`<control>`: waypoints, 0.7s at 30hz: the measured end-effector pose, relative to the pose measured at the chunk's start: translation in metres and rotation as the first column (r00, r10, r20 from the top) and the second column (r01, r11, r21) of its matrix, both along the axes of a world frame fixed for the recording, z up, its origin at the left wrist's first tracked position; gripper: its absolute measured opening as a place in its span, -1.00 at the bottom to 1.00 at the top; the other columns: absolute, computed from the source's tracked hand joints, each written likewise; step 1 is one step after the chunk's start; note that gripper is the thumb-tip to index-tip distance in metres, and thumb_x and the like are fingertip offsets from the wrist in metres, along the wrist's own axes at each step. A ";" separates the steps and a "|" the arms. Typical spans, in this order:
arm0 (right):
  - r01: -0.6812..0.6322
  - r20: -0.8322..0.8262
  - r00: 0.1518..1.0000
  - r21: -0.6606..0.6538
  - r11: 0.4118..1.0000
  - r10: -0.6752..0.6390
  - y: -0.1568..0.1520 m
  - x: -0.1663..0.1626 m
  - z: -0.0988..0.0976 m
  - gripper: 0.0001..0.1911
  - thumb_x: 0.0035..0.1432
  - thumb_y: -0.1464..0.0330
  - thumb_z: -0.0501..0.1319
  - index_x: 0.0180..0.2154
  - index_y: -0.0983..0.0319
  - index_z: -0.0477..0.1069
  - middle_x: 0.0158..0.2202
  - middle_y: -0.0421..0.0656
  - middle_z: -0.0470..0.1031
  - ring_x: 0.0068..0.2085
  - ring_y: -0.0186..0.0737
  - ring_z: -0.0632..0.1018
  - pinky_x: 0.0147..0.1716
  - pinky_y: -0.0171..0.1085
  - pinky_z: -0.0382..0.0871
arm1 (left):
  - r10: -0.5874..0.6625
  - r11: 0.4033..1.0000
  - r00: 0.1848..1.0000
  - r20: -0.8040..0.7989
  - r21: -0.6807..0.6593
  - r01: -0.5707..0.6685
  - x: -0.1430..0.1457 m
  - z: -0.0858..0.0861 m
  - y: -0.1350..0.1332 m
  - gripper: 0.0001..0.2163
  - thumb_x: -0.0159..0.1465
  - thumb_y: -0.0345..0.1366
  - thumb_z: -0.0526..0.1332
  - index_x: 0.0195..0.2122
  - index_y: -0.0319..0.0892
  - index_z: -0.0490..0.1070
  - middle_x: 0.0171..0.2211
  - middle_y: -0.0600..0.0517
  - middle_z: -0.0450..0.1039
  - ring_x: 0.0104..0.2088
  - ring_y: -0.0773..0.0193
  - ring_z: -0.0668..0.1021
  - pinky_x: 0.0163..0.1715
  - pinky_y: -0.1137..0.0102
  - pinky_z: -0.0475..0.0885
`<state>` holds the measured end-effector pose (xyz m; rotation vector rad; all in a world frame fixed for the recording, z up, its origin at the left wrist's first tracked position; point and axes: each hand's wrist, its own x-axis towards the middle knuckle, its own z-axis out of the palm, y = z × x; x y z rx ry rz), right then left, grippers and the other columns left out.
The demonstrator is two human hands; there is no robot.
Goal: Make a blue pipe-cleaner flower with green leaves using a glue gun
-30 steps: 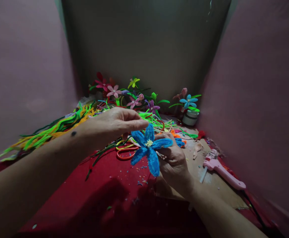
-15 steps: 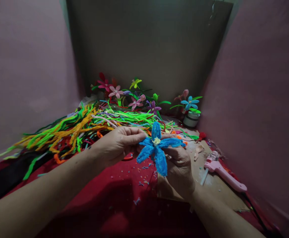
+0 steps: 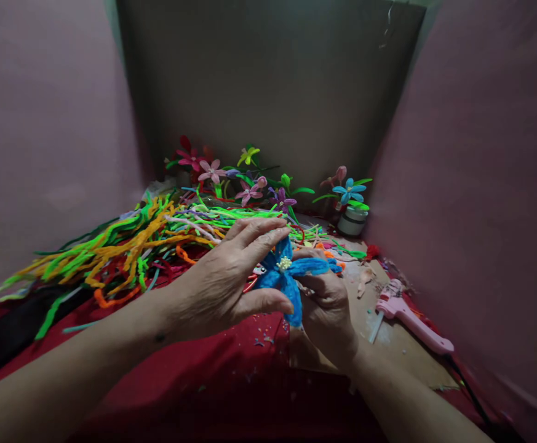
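A blue pipe-cleaner flower [image 3: 289,271] with a pale beaded centre is held over the red cloth [image 3: 231,369]. My right hand [image 3: 328,301] is closed on it from below and behind. My left hand [image 3: 231,277] reaches across from the left. Its fingers are stretched over the flower's left petals and its thumb lies under the lower petal, so it cups the flower and hides part of it.
A heap of green, yellow and orange pipe cleaners [image 3: 125,240] lies to the left. Finished flowers [image 3: 231,178] stand at the back beside a small white pot [image 3: 352,221]. A pink glue gun [image 3: 409,317] rests on the cardboard [image 3: 388,344] at the right. Pink walls close both sides.
My left hand has moved from pinching a petal to spreading its fingers over the flower's left side. The flower has turned slightly and sits a little lower.
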<state>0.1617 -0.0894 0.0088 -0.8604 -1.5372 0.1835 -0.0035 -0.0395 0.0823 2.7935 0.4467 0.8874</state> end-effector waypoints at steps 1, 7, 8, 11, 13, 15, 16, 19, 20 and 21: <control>-0.001 0.003 1.000 -0.013 1.000 0.001 0.000 0.000 0.000 -0.80 0.08 0.50 0.18 -0.35 0.10 0.50 -0.26 -0.17 0.44 -0.18 -0.18 0.41 -0.13 -0.07 0.31 | 0.008 1.000 1.000 -0.008 -0.015 -0.008 0.002 -0.003 0.000 -0.36 0.13 0.00 0.19 0.19 -0.15 0.12 0.20 -0.15 0.10 0.19 0.03 0.14 0.16 0.13 0.12; 0.001 -0.012 1.000 -0.008 1.000 -0.001 0.000 0.001 0.001 -0.82 0.10 0.46 0.17 -0.34 0.10 0.52 -0.26 -0.15 0.46 -0.17 -0.16 0.41 -0.13 -0.07 0.29 | -0.020 0.998 1.000 -0.023 -0.068 0.018 0.009 -0.010 0.000 -0.32 0.13 -0.01 0.19 0.21 -0.21 0.05 0.18 -0.20 0.09 0.17 0.02 0.16 0.14 0.10 0.15; 0.000 -0.015 1.000 -0.003 1.000 0.000 0.000 0.001 0.001 -0.82 0.11 0.45 0.17 -0.34 0.09 0.52 -0.27 -0.15 0.47 -0.17 -0.16 0.41 -0.13 -0.07 0.29 | -0.026 0.997 0.999 -0.019 -0.070 0.025 0.009 -0.011 0.000 -0.32 0.13 -0.02 0.19 0.21 -0.21 0.04 0.17 -0.20 0.10 0.17 0.02 0.17 0.13 0.10 0.15; -0.001 -0.024 1.000 -0.011 1.000 0.001 0.001 0.001 0.001 -0.83 0.11 0.44 0.18 -0.35 0.08 0.52 -0.27 -0.16 0.48 -0.16 -0.15 0.42 -0.12 -0.07 0.29 | -0.037 0.996 0.999 -0.002 -0.081 0.037 0.009 -0.015 0.003 -0.31 0.13 -0.04 0.20 0.22 -0.18 -0.01 0.16 -0.19 0.09 0.16 0.01 0.18 0.13 0.09 0.16; -0.011 -0.044 0.999 -0.020 1.000 0.010 0.002 0.001 0.000 -0.84 0.10 0.45 0.19 -0.37 0.09 0.52 -0.26 -0.16 0.47 -0.16 -0.15 0.42 -0.11 -0.06 0.29 | -0.045 0.995 0.999 0.008 -0.086 0.045 0.010 -0.018 0.004 -0.30 0.13 -0.04 0.20 0.23 -0.13 -0.05 0.16 -0.17 0.08 0.16 0.01 0.17 0.12 0.09 0.16; -0.023 -0.077 0.997 -0.025 0.999 0.021 0.003 0.002 -0.002 -0.85 0.08 0.44 0.21 -0.38 0.09 0.52 -0.24 -0.15 0.46 -0.15 -0.15 0.41 -0.12 -0.06 0.30 | -0.056 0.995 0.998 0.026 -0.077 0.058 0.010 -0.020 0.006 -0.29 0.13 -0.03 0.21 0.23 -0.10 -0.08 0.16 -0.16 0.08 0.16 0.01 0.18 0.12 0.08 0.17; -0.025 -0.088 0.996 -0.029 0.999 0.023 0.003 0.002 -0.003 -0.86 0.08 0.44 0.21 -0.39 0.09 0.52 -0.25 -0.15 0.45 -0.15 -0.14 0.41 -0.13 -0.06 0.31 | -0.059 0.996 0.998 0.036 -0.066 0.061 0.011 -0.020 0.007 -0.28 0.12 -0.03 0.21 0.23 -0.08 -0.09 0.16 -0.15 0.08 0.15 0.01 0.19 0.11 0.08 0.17; -0.014 -0.094 0.996 -0.040 0.999 0.010 0.004 0.002 -0.005 -0.88 0.07 0.42 0.22 -0.41 0.10 0.52 -0.26 -0.16 0.45 -0.18 -0.15 0.42 -0.17 -0.09 0.33 | -0.053 0.998 0.997 0.052 -0.020 0.054 0.014 -0.021 0.008 -0.28 0.11 -0.02 0.21 0.23 -0.08 -0.08 0.15 -0.16 0.10 0.14 0.00 0.20 0.11 0.07 0.17; -0.010 -0.098 0.995 -0.044 0.999 0.006 0.003 0.002 -0.005 -0.89 0.06 0.42 0.23 -0.42 0.10 0.52 -0.27 -0.16 0.45 -0.19 -0.16 0.42 -0.17 -0.10 0.32 | -0.046 0.999 0.998 0.050 -0.011 0.047 0.015 -0.021 0.007 -0.28 0.11 -0.02 0.21 0.23 -0.09 -0.07 0.14 -0.16 0.11 0.14 0.00 0.20 0.11 0.07 0.17; -0.011 -0.112 0.994 -0.049 0.999 0.005 0.003 0.002 -0.003 -0.90 0.05 0.41 0.24 -0.43 0.10 0.52 -0.28 -0.16 0.45 -0.19 -0.16 0.42 -0.17 -0.12 0.32 | -0.038 0.999 0.998 0.046 -0.010 0.038 0.016 -0.020 0.007 -0.29 0.11 -0.02 0.21 0.23 -0.09 -0.06 0.14 -0.16 0.11 0.14 -0.01 0.20 0.11 0.07 0.16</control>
